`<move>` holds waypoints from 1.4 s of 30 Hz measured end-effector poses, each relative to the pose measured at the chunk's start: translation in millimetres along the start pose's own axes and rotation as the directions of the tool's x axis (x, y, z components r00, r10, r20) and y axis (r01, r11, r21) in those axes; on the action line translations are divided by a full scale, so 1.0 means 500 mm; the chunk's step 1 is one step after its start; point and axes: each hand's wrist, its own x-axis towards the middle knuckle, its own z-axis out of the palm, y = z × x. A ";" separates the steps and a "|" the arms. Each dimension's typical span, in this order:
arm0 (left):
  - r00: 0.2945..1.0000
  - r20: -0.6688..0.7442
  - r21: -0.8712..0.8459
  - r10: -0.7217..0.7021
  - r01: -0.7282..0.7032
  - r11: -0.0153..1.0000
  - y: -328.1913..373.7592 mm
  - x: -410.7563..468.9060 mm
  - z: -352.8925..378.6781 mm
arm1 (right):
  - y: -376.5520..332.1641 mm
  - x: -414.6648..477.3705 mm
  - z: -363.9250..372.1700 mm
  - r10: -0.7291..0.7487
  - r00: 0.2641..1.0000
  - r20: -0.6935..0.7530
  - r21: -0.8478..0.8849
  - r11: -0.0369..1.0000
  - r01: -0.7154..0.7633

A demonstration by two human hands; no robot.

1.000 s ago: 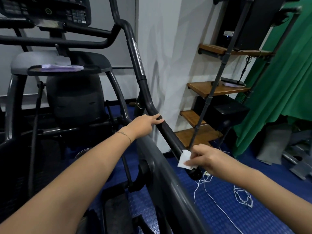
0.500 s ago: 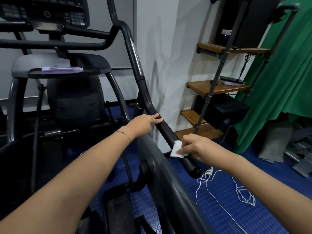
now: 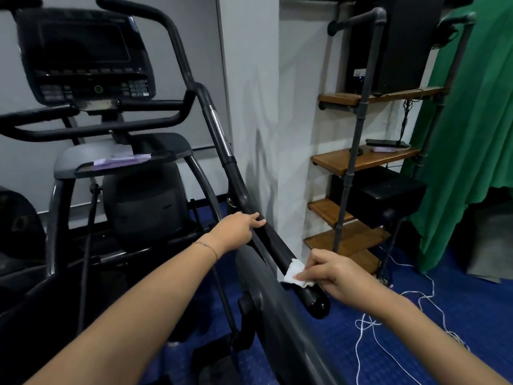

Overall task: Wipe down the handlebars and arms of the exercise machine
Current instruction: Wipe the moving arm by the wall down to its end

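Pinching a crumpled white wipe (image 3: pixel 294 273) between thumb and fingertips, the right hand (image 3: pixel 337 276) is shown at lower centre-right of the frame, with the wipe pressed onto the black handlebar (image 3: pixel 273 247). The bar's long axis is seen running from upper centre down-right to its end cap (image 3: pixel 319 304), just below-right of the wipe. The same bar is gripped by the left hand (image 3: pixel 239 227) up-left of the wipe, with bare bar between them. Compared with half a second earlier, the wipe is found slightly nearer the end cap; the left hand's hold is unchanged.
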 end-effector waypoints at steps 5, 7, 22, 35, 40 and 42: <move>1.000 -0.022 -0.026 0.008 -0.009 1.000 -0.006 0.002 0.001 | 0.020 0.033 0.013 0.082 0.996 -0.033 0.056 0.995 -0.080; 1.000 -0.013 -0.027 -0.003 0.002 1.000 -0.005 0.005 -0.004 | 0.020 0.064 0.019 0.097 0.994 -0.054 0.071 0.993 -0.093; 0.999 -0.024 -0.010 -0.032 0.032 0.999 -0.007 0.011 0.010 | 0.055 0.125 0.050 0.150 0.975 -0.166 0.270 0.957 -0.102; 0.983 -0.177 -0.027 -0.041 0.037 0.999 -0.018 0.030 0.006 | 0.062 0.165 0.055 0.268 0.960 -0.086 0.315 0.921 -0.229; 0.991 -0.102 0.005 -0.085 0.086 0.996 -0.021 0.058 0.007 | 0.061 0.124 0.052 0.351 0.936 -0.017 0.388 0.865 -0.317; 0.992 -0.093 0.001 -0.080 0.080 0.997 -0.028 0.070 0.000 | 0.063 0.128 0.051 0.371 0.928 0.012 0.385 0.855 -0.347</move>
